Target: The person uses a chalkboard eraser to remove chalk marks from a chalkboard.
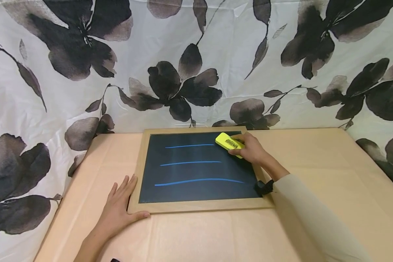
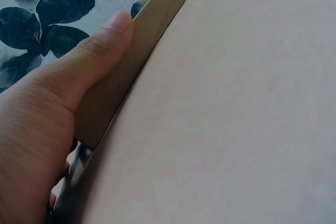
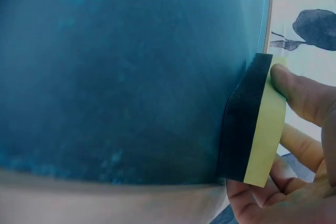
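Note:
A small blackboard [image 1: 190, 191] with a pale wooden frame [image 1: 203, 207] lies on the table. Three blue lines [image 1: 196, 180] run across its dark surface. My right hand [image 1: 253, 150] grips a yellow board eraser [image 1: 228, 142] near the upper right corner, just past the end of the top line. In the right wrist view the eraser's black pad [image 3: 244, 124] rests against the board, thumb on one side and fingers on the other. My left hand [image 1: 118, 209] rests at the lower left corner, its thumb on the bottom edge and straight fingers along the left side.
The table [image 1: 203, 240] has a pale peach cover. Behind and around it hangs a white cloth [image 1: 124, 51] with dark flowers. A black wrist strap [image 1: 264, 187] sits by the right sleeve, over the frame's right side.

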`<state>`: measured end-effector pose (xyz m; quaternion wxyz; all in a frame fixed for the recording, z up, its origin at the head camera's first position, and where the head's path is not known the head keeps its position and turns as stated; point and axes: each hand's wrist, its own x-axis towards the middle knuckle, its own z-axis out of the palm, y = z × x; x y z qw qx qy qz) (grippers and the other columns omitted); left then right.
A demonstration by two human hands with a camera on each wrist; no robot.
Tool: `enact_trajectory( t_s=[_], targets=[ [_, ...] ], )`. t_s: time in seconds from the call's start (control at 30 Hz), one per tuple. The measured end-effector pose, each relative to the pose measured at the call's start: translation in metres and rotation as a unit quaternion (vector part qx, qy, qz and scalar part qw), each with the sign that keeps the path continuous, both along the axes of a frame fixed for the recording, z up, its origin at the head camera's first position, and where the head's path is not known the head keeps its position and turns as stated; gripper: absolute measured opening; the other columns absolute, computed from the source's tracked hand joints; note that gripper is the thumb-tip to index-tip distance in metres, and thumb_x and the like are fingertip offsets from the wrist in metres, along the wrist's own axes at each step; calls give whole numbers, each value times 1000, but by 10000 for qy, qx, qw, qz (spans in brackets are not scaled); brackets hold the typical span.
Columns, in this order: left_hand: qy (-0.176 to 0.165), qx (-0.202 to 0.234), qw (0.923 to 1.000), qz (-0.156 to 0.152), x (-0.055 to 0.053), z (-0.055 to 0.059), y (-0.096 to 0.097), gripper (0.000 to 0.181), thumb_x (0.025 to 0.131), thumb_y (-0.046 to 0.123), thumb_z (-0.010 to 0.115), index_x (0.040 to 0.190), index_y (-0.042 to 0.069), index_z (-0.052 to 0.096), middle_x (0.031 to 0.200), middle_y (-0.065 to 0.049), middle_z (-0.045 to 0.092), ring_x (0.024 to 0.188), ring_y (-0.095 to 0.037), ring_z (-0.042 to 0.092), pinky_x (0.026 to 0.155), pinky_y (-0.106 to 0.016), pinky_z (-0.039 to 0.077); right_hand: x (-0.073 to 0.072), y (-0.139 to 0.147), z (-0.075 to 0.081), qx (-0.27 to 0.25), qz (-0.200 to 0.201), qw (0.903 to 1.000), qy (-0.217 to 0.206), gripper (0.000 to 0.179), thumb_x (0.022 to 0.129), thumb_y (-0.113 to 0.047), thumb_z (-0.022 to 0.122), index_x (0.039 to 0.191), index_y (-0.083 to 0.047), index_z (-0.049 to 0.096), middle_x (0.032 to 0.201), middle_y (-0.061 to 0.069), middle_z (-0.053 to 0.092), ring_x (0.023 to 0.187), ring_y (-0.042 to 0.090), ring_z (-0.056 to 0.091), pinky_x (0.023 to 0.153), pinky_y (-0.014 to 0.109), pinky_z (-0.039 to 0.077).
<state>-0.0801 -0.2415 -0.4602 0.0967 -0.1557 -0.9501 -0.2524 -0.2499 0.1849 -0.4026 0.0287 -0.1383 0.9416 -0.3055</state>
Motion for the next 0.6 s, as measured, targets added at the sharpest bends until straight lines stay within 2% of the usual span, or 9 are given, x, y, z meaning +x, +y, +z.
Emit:
enact_trajectory(
  t_s=[0.3, 0.6],
  targets=[
    [54, 9, 10000, -17, -1, 4, 1, 116, 62, 60, 79, 148, -1, 31, 146, -26, 36, 137, -39, 29, 114, -52, 8, -4, -14, 2, -73, 119, 9999, -41, 60, 79, -20, 78, 131, 1, 57, 110, 19, 52, 96, 31, 46, 79, 41, 40],
    [167, -53, 9998, -57, -3, 0, 1, 116, 63, 60, 79, 148, -1, 30, 147, -24, 37, 136, -37, 31, 113, -53, 9, -9, -25, 3, 113, 125, 9999, -38, 60, 79, -23, 78, 131, -1, 57, 112, 19, 53, 99, 31, 47, 83, 44, 41]
  ],
)
